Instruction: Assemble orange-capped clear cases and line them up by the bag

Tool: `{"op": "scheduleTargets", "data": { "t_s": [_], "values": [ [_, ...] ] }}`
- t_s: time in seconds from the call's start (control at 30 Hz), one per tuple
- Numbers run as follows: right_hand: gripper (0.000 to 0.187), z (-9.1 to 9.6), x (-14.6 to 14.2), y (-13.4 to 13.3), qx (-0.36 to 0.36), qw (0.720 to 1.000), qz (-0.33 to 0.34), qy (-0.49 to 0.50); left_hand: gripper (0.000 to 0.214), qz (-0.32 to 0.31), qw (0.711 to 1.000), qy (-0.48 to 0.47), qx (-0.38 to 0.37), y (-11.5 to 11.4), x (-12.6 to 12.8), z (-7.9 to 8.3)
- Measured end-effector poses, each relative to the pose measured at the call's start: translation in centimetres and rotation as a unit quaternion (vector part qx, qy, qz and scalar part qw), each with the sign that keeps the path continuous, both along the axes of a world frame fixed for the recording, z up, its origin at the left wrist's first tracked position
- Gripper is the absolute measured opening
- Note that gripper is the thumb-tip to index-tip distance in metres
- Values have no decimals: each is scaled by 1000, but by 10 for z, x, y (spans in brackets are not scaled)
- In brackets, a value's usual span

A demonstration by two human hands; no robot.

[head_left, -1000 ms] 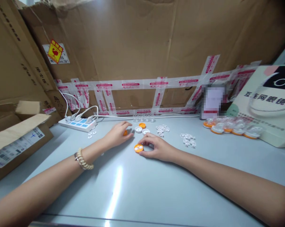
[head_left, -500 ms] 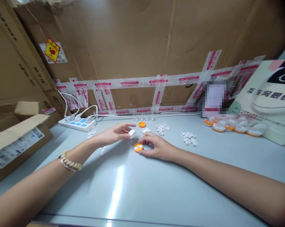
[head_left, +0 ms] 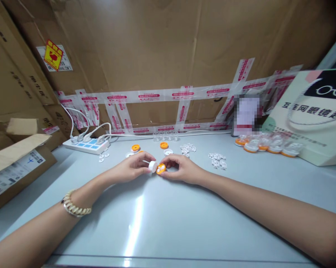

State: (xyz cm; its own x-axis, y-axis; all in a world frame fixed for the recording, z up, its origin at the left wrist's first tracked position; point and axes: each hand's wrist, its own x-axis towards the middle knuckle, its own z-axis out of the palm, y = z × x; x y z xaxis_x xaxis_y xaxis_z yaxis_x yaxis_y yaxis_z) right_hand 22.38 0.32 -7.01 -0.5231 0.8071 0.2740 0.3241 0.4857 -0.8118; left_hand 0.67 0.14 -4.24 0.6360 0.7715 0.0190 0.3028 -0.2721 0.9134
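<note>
My left hand (head_left: 137,166) pinches a white round plastic cap (head_left: 152,166) between thumb and fingers. Close beside it, my right hand (head_left: 181,168) grips an orange round plastic cup (head_left: 161,169), tilted toward the left, with small white discs inside. Cap and cup are nearly touching; whether they meet is unclear. Behind the hands lie an orange round part (head_left: 164,145), a white ring-shaped part (head_left: 168,152) and another orange round part (head_left: 135,147). A white round part (head_left: 129,154) is partly covered by my left hand.
Small white cut-out pieces (head_left: 188,149) and more white pieces (head_left: 217,160) lie to the right. Clear domes (head_left: 165,136) stand at the back. Several finished-looking orange-and-white units (head_left: 268,145) sit near a paper bag (head_left: 310,115). A power strip (head_left: 87,144) and an open carton (head_left: 14,167) are left.
My right hand has lifted and tilted the orange cup. My left hand has brought the white cap close to it. The whole view has shifted slightly.
</note>
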Motion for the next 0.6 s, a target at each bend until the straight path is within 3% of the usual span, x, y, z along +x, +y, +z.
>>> {"op": "scheduleTargets", "data": {
  "t_s": [0.27, 0.6],
  "values": [
    [32, 0, -3, 3, -170, 977, 5, 127, 29, 95, 995, -24, -15, -6, 6, 5],
    [29, 5, -9, -5, -216, 967, -62, 119, 34, 106, 994, -13, -14, -4, 6, 4]
  ]
}}
